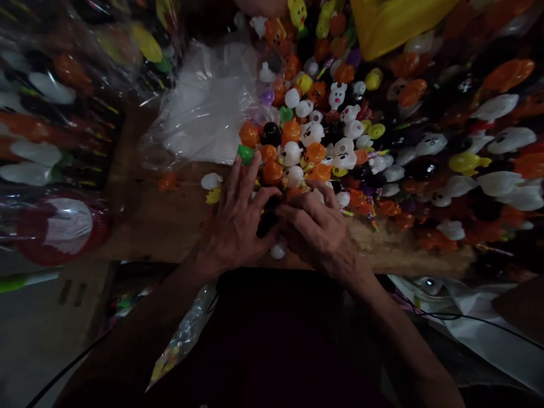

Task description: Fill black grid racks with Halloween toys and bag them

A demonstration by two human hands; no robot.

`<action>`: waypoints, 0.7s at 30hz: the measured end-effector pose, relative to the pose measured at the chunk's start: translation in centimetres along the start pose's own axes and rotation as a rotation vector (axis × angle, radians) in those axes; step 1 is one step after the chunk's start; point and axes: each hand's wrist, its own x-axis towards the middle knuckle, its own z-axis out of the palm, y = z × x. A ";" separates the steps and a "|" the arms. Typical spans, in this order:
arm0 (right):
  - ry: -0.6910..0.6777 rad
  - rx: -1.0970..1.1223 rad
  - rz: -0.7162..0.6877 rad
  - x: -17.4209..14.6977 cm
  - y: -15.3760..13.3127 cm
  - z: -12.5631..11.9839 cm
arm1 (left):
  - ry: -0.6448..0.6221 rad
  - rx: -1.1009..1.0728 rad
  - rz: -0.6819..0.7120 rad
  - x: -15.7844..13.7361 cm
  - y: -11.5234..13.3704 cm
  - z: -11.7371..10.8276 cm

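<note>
My left hand [236, 224] lies over the near edge of the pile, fingers stretched and apart. Two of its fingertips reach a small green piece [245, 153]; I cannot tell whether they touch it. Beside it, my right hand [321, 232] is curled, its fingertips pressed together over a dark spot between the hands, and whatever they hold is hidden. Below the thumbs a small white ball-shaped piece [277, 251] shows. Just beyond the fingers are orange pumpkin-shaped toys [272, 173] and white ghost-like toys [292, 153].
A heap of small plastic figures [429, 144] spreads over the right of the wooden table [148, 226]. Clear plastic bags [208, 96] lie at back left, near bagged toys [51, 90] and a red round container [38, 229]. A yellow bin [395, 25] stands at the back.
</note>
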 end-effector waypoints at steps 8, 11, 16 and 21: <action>0.157 0.098 0.069 -1.2 0.5 -0.6 | 0.021 0.008 -0.020 0.6 -0.7 -0.1; 0.138 0.120 0.021 -2.2 0.4 -1.1 | 0.022 0.010 -0.034 0.6 -0.7 -0.3; 0.248 0.112 0.208 -2.5 0.2 -1.7 | -0.017 -0.004 0.000 0.5 -1.0 -0.5; 0.129 0.078 0.173 0.1 -0.8 -2.5 | -0.027 -0.023 -0.015 0.5 -1.0 -0.4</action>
